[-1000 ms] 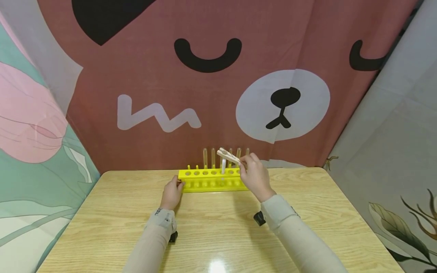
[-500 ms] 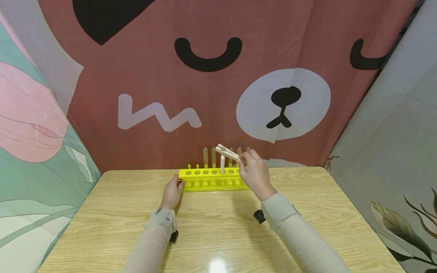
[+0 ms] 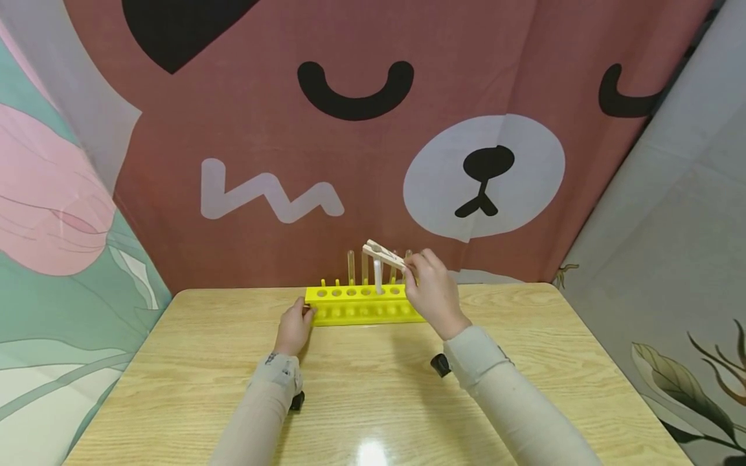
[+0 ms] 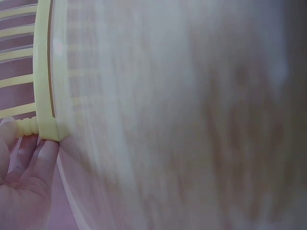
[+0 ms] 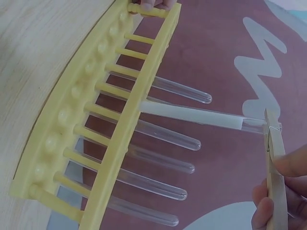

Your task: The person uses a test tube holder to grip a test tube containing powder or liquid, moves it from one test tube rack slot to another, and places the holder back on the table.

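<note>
My right hand grips a wooden test tube clamp. The clamp holds a test tube near its mouth, and white material fills much of the tube. In the right wrist view, the tube's lower end meets a hole in the top plate of the yellow test tube rack; I cannot tell how much is inside. My left hand holds the rack's left end, with thumb and fingers about the end post.
Several clear test tubes stand upside down on pegs along the rack's back. The rack sits near the back edge of the wooden table, close to a printed curtain.
My right hand has raised the clamp and test tube a little, shifting them slightly left. More of the tube shows above the rack. My left hand stays on the rack's end.
</note>
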The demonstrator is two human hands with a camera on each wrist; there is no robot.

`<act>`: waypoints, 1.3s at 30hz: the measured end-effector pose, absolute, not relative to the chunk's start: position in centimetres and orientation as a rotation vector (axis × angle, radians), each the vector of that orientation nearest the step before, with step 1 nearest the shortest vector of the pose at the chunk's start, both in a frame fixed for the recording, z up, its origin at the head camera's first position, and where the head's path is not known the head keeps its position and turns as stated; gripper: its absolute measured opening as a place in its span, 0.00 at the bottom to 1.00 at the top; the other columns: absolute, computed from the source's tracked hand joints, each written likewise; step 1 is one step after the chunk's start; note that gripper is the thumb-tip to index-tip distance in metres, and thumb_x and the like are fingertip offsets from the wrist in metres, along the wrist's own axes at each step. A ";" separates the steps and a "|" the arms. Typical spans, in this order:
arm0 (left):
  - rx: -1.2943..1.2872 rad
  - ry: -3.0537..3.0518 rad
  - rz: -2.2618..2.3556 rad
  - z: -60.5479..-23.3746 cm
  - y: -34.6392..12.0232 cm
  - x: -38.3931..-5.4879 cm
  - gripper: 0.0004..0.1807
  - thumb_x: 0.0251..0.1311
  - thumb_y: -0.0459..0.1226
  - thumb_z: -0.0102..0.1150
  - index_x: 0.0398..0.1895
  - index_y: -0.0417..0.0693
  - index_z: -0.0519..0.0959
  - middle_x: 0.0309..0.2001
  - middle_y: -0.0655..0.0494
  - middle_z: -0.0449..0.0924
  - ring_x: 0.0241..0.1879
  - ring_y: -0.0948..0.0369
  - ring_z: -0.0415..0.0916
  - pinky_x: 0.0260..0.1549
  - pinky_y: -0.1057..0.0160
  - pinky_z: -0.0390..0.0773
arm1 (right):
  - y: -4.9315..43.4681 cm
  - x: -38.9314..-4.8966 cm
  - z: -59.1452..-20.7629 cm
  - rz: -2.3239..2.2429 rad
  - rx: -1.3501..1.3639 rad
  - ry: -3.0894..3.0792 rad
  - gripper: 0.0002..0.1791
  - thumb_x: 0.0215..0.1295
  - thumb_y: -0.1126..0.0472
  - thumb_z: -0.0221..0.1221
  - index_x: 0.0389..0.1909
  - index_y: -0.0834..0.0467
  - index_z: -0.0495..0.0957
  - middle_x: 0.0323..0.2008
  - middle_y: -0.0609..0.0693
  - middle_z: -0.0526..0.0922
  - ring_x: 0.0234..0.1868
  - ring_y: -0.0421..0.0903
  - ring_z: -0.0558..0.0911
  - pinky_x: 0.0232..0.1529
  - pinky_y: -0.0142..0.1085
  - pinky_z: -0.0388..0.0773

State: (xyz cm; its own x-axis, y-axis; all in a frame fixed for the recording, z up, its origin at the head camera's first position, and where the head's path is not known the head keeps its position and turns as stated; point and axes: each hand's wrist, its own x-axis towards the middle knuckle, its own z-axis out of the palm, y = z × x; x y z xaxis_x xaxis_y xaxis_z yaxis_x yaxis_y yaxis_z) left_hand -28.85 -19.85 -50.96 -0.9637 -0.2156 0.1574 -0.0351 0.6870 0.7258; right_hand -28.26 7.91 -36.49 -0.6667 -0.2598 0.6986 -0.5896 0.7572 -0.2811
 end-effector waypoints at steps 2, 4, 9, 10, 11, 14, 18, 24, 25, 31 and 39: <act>0.204 -2.667 -1.146 -51.0 -19.9 -28.9 0.10 0.64 0.38 0.48 0.44 0.43 0.70 0.39 0.48 0.76 0.39 0.55 0.73 0.37 0.57 0.74 | 7.8 -28.2 -36.4 0.654 0.638 -2.284 0.07 0.57 0.63 0.59 0.35 0.61 0.78 0.30 0.49 0.72 0.24 0.41 0.71 0.19 0.29 0.69; 0.207 -2.666 -1.148 -51.1 -19.9 -29.0 0.10 0.64 0.38 0.48 0.44 0.44 0.70 0.39 0.48 0.76 0.39 0.55 0.73 0.37 0.57 0.74 | 7.7 -28.3 -36.3 0.657 0.652 -2.264 0.07 0.57 0.64 0.59 0.35 0.62 0.78 0.31 0.50 0.72 0.25 0.41 0.71 0.18 0.29 0.69; 0.206 -2.666 -1.152 -51.1 -19.9 -29.0 0.10 0.64 0.38 0.48 0.44 0.44 0.70 0.39 0.48 0.77 0.38 0.55 0.73 0.36 0.58 0.74 | 7.4 -28.3 -36.0 0.657 0.671 -2.240 0.07 0.57 0.63 0.59 0.35 0.61 0.78 0.31 0.51 0.73 0.25 0.41 0.70 0.17 0.30 0.68; 0.205 -2.666 -1.152 -51.0 -19.9 -29.0 0.10 0.64 0.38 0.48 0.44 0.43 0.70 0.39 0.48 0.77 0.38 0.55 0.73 0.36 0.57 0.74 | 7.4 -28.2 -35.9 0.654 0.671 -2.239 0.07 0.57 0.63 0.59 0.35 0.61 0.78 0.31 0.51 0.73 0.24 0.41 0.69 0.17 0.30 0.68; 0.202 -2.667 -1.151 -51.0 -19.9 -29.0 0.10 0.64 0.38 0.48 0.44 0.43 0.70 0.39 0.48 0.77 0.38 0.55 0.73 0.36 0.57 0.74 | 7.3 -28.2 -35.9 0.656 0.669 -2.240 0.07 0.57 0.63 0.59 0.35 0.61 0.78 0.30 0.51 0.73 0.24 0.41 0.69 0.17 0.30 0.67; 0.203 -2.670 -1.147 -51.0 -19.9 -29.0 0.10 0.64 0.38 0.48 0.44 0.43 0.70 0.38 0.49 0.76 0.37 0.56 0.73 0.36 0.58 0.74 | 7.1 -28.1 -35.8 0.662 0.674 -2.238 0.07 0.57 0.63 0.59 0.35 0.62 0.78 0.29 0.50 0.72 0.23 0.40 0.68 0.17 0.29 0.67; 0.201 -2.669 -1.138 -50.9 -19.9 -28.9 0.10 0.64 0.38 0.48 0.44 0.43 0.70 0.38 0.48 0.76 0.36 0.56 0.73 0.35 0.58 0.73 | 6.8 -28.1 -35.8 0.680 0.692 -2.233 0.07 0.56 0.64 0.59 0.35 0.62 0.78 0.30 0.50 0.73 0.23 0.40 0.69 0.17 0.29 0.68; 0.195 -2.666 -1.125 -50.9 -19.8 -28.8 0.10 0.64 0.38 0.48 0.44 0.42 0.70 0.37 0.48 0.76 0.35 0.55 0.73 0.34 0.58 0.73 | 6.5 -28.3 -36.3 0.690 0.699 -2.246 0.07 0.56 0.64 0.58 0.36 0.62 0.78 0.32 0.52 0.75 0.29 0.44 0.74 0.37 0.36 0.75; 0.195 -2.666 -1.124 -50.9 -19.8 -28.8 0.10 0.64 0.38 0.48 0.44 0.42 0.70 0.37 0.48 0.76 0.36 0.55 0.73 0.34 0.58 0.73 | 6.4 -28.3 -36.4 0.689 0.698 -2.249 0.07 0.56 0.64 0.59 0.36 0.62 0.78 0.33 0.52 0.75 0.30 0.44 0.75 0.43 0.38 0.74; 0.201 -2.667 -1.135 -50.7 -19.8 -28.7 0.10 0.64 0.38 0.48 0.44 0.42 0.70 0.38 0.48 0.76 0.37 0.55 0.73 0.36 0.58 0.74 | 6.2 -28.4 -36.8 0.687 0.685 -2.266 0.07 0.56 0.64 0.59 0.35 0.62 0.78 0.32 0.53 0.75 0.33 0.47 0.76 0.50 0.43 0.70; 0.197 -2.661 -1.130 -50.8 -19.8 -28.8 0.10 0.64 0.38 0.48 0.44 0.42 0.70 0.39 0.47 0.76 0.40 0.54 0.73 0.37 0.57 0.74 | 6.0 -28.6 -37.5 0.678 0.649 -2.300 0.07 0.56 0.63 0.60 0.35 0.61 0.79 0.37 0.53 0.76 0.32 0.47 0.78 0.25 0.36 0.76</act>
State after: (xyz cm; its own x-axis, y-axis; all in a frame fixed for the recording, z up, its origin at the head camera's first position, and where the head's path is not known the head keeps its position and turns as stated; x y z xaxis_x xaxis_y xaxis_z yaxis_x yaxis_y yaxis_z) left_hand -28.79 -19.78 -50.75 -0.9613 -0.2174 0.1694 -0.0290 0.6911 0.7222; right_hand -28.56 6.00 -37.54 -0.6691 -0.2669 0.6936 -0.6004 0.7442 -0.2928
